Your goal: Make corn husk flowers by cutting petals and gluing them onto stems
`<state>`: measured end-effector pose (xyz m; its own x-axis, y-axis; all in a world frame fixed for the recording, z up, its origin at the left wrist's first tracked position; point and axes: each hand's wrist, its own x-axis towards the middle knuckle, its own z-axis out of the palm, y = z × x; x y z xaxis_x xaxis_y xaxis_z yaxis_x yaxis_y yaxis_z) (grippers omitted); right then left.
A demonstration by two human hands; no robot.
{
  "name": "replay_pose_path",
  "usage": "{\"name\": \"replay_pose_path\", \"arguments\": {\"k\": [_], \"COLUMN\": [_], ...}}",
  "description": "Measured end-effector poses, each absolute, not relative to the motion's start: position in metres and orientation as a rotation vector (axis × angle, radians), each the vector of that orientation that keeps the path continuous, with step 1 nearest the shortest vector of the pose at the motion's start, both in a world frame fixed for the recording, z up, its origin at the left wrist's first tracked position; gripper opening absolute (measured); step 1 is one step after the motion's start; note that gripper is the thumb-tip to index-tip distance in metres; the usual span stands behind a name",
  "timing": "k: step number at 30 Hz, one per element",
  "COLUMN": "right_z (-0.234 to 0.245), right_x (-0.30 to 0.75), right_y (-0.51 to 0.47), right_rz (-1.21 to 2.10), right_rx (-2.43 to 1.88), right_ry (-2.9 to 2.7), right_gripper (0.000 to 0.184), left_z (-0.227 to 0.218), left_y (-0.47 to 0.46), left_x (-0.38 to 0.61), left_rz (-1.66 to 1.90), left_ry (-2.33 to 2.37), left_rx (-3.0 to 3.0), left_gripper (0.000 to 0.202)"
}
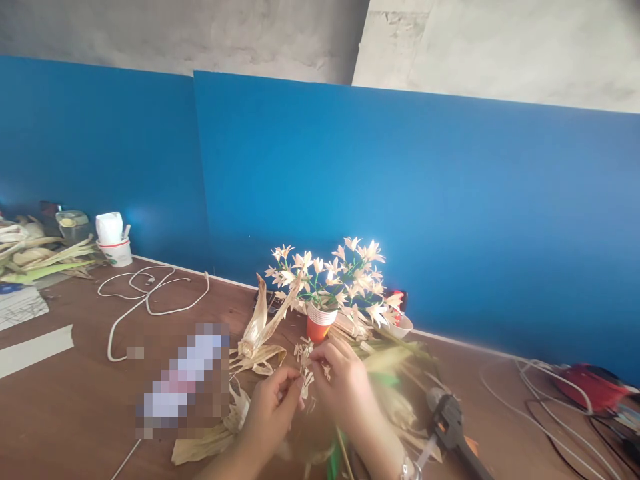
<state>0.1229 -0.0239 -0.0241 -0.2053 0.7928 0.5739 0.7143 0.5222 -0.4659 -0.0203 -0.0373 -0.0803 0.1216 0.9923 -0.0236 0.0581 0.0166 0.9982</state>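
My left hand (275,403) is closed in a pinch low in the middle of the view. My right hand (343,373) faces it, thumb and fingertips also pressed together. What sits in either pinch is too small to make out. Pale cut strips of corn husk (303,353) lie close to the fingertips, partly hidden by them. Just beyond stands an orange and white paper cup (320,323) holding a bunch of cream husk flowers (350,267) on green stems. To the right of my right wrist lies a black glue gun (450,423).
Dried corn husks (257,333) lie left of the cup, with more blurred husks on the right. A pixelated patch (183,383) covers something at left. White cables (150,300) curl on the brown table (90,413). A blue partition (400,187) rises behind. A red object (593,387) sits far right.
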Motion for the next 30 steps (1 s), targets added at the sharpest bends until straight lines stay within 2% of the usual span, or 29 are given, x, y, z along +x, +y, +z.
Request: {"name": "replay_pose_path", "arguments": {"k": [22,28,30], "right_z": [-0.027,-0.017,-0.014], "right_x": [0.122,0.123,0.123], "right_y": [-0.024,-0.030,-0.030], "right_rz": [0.057,0.324,0.461], "right_rx": [-1.176,-1.151,-1.219], "right_ry": [-2.002,-1.886,-1.753], "right_gripper": [0.019,0.027,0.022], "left_z": [-0.078,-0.074,-0.075], "left_y": [-0.038,-0.036,-0.036], "left_x": [-0.019,-0.021,-0.022], "left_rz": [1.079,1.129,1.172], "left_ry": [1.179,1.172,1.167], "left_rx": [1.306,1.282,1.294], "left_gripper": [0.035,0.036,0.038]}}
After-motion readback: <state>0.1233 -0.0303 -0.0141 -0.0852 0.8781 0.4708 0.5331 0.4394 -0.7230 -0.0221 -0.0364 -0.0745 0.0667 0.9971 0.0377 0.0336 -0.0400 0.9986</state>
